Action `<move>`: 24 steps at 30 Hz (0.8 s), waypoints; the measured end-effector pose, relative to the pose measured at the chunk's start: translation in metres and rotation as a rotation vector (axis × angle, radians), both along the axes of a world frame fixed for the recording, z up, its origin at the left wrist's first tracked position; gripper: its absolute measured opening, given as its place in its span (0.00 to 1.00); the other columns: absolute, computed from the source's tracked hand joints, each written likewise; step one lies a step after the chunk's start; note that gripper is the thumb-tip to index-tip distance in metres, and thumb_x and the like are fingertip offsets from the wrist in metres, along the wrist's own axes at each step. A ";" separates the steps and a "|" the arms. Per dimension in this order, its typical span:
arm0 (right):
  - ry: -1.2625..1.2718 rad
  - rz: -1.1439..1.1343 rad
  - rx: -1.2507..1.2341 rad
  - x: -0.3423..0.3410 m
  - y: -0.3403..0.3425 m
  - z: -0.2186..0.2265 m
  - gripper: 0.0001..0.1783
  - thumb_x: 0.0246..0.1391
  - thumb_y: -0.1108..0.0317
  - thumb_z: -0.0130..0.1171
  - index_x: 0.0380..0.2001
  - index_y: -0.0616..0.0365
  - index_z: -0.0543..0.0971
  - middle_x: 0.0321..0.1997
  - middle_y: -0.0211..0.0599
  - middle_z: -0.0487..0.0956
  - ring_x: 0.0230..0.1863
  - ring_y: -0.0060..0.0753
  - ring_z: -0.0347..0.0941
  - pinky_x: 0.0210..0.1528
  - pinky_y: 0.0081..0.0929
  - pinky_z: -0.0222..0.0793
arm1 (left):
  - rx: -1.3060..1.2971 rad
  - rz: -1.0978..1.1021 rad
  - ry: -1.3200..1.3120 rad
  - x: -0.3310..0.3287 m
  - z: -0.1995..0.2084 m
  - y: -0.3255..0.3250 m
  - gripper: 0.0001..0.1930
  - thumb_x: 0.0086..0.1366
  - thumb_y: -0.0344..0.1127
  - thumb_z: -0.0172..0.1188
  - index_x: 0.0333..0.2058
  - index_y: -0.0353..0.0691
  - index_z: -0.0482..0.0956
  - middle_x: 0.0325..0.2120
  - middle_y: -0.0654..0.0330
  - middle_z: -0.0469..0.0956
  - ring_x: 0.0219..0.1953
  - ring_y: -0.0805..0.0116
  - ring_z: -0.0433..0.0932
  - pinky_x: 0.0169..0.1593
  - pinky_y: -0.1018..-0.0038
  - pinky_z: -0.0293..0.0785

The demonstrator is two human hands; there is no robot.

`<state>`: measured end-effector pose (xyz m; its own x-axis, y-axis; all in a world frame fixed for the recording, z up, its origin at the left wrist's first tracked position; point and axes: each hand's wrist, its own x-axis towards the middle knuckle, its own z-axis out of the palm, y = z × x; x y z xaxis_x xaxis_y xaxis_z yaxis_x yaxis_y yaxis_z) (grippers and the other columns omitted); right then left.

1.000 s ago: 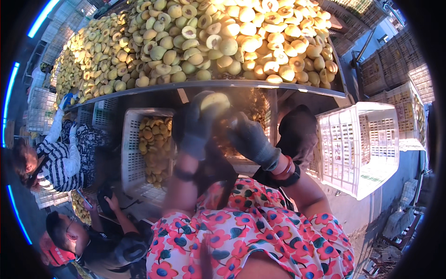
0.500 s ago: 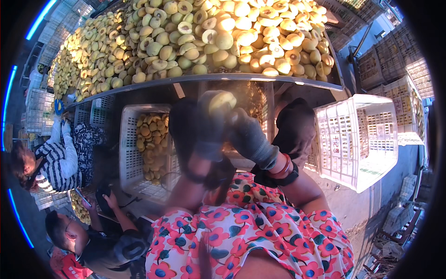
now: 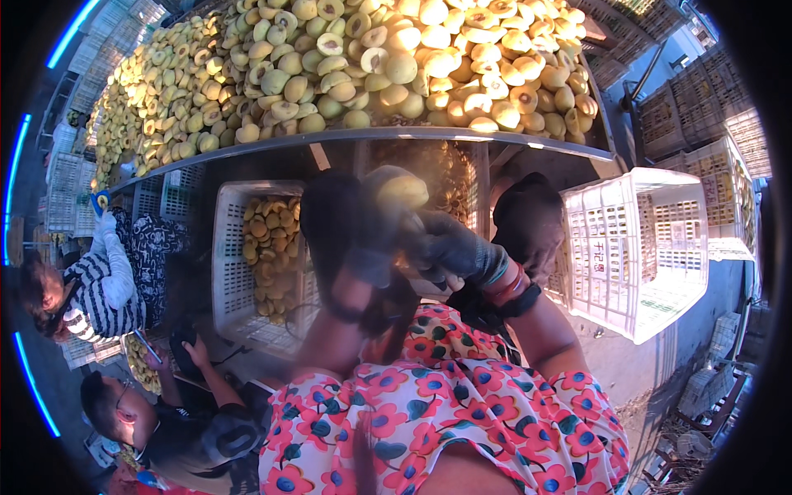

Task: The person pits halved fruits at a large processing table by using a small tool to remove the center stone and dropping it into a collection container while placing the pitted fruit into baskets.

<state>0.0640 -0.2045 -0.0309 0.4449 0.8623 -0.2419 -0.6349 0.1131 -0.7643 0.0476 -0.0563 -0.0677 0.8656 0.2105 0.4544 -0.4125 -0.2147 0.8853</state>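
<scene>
My left hand (image 3: 373,239), in a grey glove, is closed round a pale yellow peach (image 3: 403,192), held up in front of my lap. Whether this fruit is whole or a half cannot be told, as it is blurred. Close against it is my right hand (image 3: 455,249), also gloved, with its fingers curled. What the right fingers hold, if anything, is hidden. Beyond both hands, a large metal-edged table (image 3: 272,147) carries a heap of yellow peach halves (image 3: 330,70), some with brown hollows showing.
Left of my legs stands a white crate (image 3: 227,247) with peach pieces. Below the table edge, a container (image 3: 478,186) holds brownish bits. A white slatted crate (image 3: 606,247) stands at right. Two people (image 3: 107,289) (image 3: 177,437) sit at left, one holding a phone.
My right hand has turned and its fingers have dropped a little below the peach. The left hand still holds the fruit, slightly lower. The striped-sleeved person's arms have shifted.
</scene>
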 end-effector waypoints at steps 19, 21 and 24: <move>0.002 -0.326 -0.162 -0.004 0.009 -0.087 0.03 0.56 0.71 0.50 0.31 0.54 0.67 0.22 0.21 0.66 0.21 0.12 0.61 0.22 0.16 0.61 | 0.966 0.787 0.419 0.026 -0.024 0.160 0.21 0.57 0.53 0.52 0.32 0.39 0.78 0.35 0.50 0.77 0.38 0.51 0.76 0.44 0.61 0.69; -0.609 -0.293 -0.232 -0.002 0.009 -0.103 0.03 0.55 0.72 0.50 0.30 0.54 0.66 0.21 0.21 0.65 0.21 0.12 0.60 0.22 0.17 0.60 | 1.037 0.664 0.614 0.076 -0.019 0.137 0.23 0.55 0.57 0.52 0.30 0.40 0.80 0.35 0.51 0.78 0.39 0.52 0.76 0.45 0.62 0.69; -0.938 -0.311 -0.234 0.001 0.007 -0.109 0.04 0.54 0.75 0.47 0.30 0.54 0.65 0.22 0.21 0.65 0.21 0.13 0.58 0.21 0.17 0.58 | 1.163 0.453 0.963 0.142 -0.018 0.111 0.29 0.54 0.63 0.51 0.37 0.41 0.80 0.39 0.51 0.77 0.42 0.54 0.76 0.44 0.63 0.71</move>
<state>0.0651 -0.1980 -0.1401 0.7384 0.6519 0.1726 0.2647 -0.0448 -0.9633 0.1897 0.0547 -0.0855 0.8781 0.4640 -0.1165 0.4707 -0.8816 0.0363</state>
